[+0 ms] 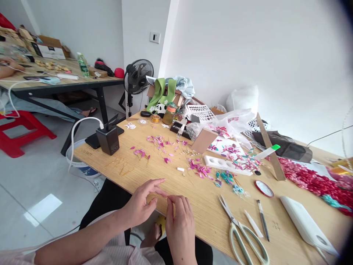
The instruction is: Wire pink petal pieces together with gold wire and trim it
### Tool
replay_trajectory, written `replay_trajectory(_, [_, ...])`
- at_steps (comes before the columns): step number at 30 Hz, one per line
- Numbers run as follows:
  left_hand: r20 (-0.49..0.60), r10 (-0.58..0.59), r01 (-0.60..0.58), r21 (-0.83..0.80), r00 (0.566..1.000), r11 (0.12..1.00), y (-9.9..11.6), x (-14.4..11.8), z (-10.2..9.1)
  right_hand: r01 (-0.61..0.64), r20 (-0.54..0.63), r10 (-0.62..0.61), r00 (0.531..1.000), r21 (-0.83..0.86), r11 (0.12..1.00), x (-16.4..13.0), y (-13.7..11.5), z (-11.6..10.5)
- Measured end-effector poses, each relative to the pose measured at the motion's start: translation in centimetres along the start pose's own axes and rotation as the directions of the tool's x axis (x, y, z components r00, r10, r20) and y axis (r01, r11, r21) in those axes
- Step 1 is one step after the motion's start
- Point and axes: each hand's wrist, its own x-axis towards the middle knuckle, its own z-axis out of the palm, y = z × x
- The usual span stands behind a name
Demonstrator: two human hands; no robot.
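Observation:
My left hand (143, 200) and my right hand (179, 221) meet at the near edge of a wooden table (198, 217). Their fingertips pinch something very thin between them, perhaps a fine wire; it is too small to make out. Pink petal pieces (158, 141) lie scattered further back on the table. A second pink cluster (200, 169) and teal pieces (226, 176) lie to the right of my hands.
Scissors (242, 232), a pen (263, 221), a red lid (264, 188), a white case (306, 224) and a white tray (220, 163) lie to the right. A black charger box (108, 139) stands on the left corner. A fan (137, 79) and another table (55, 75) are behind.

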Motion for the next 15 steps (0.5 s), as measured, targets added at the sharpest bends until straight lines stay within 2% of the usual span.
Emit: replay_trajectory(15, [-0.003,0.022,-0.022,0.015,1.000,1.000,0.14,0.01,0.13,-0.001,-0.021,0.000,1.000,-0.015,1.000,0.08,0.02,-0.19])
